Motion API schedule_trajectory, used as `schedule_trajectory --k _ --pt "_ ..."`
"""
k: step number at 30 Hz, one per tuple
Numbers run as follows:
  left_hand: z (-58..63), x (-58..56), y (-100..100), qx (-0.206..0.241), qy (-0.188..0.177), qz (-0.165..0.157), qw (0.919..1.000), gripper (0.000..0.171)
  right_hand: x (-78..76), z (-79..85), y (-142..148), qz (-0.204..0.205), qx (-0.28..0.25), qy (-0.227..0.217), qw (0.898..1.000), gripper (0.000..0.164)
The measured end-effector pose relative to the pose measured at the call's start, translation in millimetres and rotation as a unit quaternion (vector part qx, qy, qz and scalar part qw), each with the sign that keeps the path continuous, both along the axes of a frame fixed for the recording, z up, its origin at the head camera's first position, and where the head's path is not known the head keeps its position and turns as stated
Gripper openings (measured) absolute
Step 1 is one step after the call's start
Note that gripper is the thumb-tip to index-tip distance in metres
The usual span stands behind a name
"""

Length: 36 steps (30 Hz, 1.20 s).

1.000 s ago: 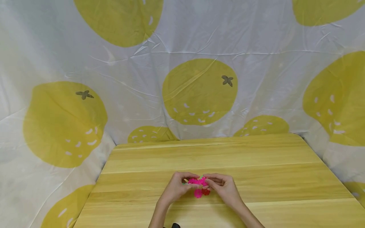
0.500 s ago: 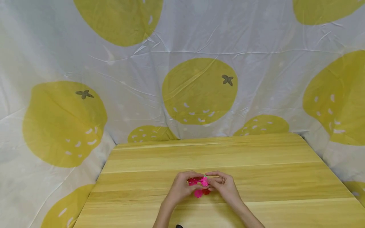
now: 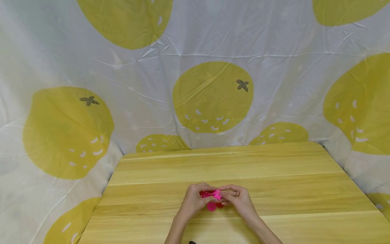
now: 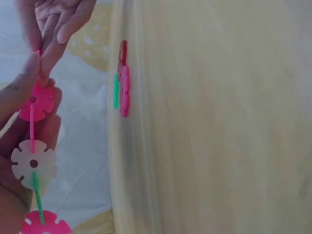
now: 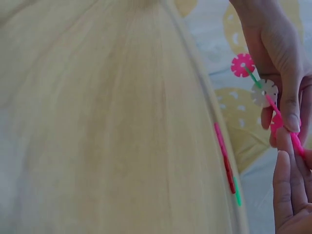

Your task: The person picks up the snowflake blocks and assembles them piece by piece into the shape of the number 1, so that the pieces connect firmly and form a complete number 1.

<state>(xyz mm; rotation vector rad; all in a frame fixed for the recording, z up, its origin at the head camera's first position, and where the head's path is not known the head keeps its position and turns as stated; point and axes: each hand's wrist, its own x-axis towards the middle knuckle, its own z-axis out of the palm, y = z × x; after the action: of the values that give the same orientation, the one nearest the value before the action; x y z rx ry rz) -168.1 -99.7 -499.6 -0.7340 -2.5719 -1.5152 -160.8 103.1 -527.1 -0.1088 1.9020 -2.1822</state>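
Observation:
Interlocking snowflake discs form a chain between my hands. My left hand (image 3: 192, 200) grips a pink snowflake disc (image 4: 36, 105) of it between thumb and fingers. Below that, in the left wrist view, hang an edge-on pink disc, a white disc (image 4: 34, 164), an edge-on green disc (image 4: 38, 197) and another pink disc (image 4: 45, 225). My right hand (image 3: 239, 200) pinches the chain's near end, a pink disc (image 5: 296, 142) seen edge-on in the right wrist view. Fingertips of both hands meet there, hiding part of the joint.
On the wooden table (image 3: 274, 176), just below the hands, lie a loose pink disc (image 3: 211, 206), a red disc (image 3: 219, 205) and a green disc (image 4: 115, 91). A fruit-print cloth (image 3: 213, 40) hangs behind the table. A small black object (image 3: 192, 242) shows at the bottom edge.
The chain has turned between the fingers, so its pink discs show at a different angle. My left hand has shifted slightly right, while the right hand stays nearly in place.

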Motion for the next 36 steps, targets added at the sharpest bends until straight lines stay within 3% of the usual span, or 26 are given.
schedule_trajectory --k 8,15,24,31,36 --pt "-0.8 -0.9 -3.5 0.003 -0.006 0.000 1.0000 0.022 0.0 0.1 1.6 0.017 0.007 0.000 1.000 0.035" --pt "-0.8 -3.9 -13.7 0.001 -0.032 0.032 0.9990 0.021 -4.7 2.0 11.6 0.040 0.039 0.013 0.998 0.044" --pt "-2.8 -8.1 -23.1 -0.022 -0.049 0.057 0.9969 0.020 -7.8 -0.8 18.2 0.038 0.101 0.017 0.994 0.038" --pt "-2.8 -8.3 -24.9 -0.021 -0.073 0.043 0.9962 0.020 -7.2 -7.9 18.5 0.063 0.135 0.043 0.988 0.036" --pt "-2.9 -8.1 -25.6 -0.033 -0.076 0.034 0.9960 0.020 -6.9 -13.3 15.2 0.058 0.197 0.094 0.974 0.030"
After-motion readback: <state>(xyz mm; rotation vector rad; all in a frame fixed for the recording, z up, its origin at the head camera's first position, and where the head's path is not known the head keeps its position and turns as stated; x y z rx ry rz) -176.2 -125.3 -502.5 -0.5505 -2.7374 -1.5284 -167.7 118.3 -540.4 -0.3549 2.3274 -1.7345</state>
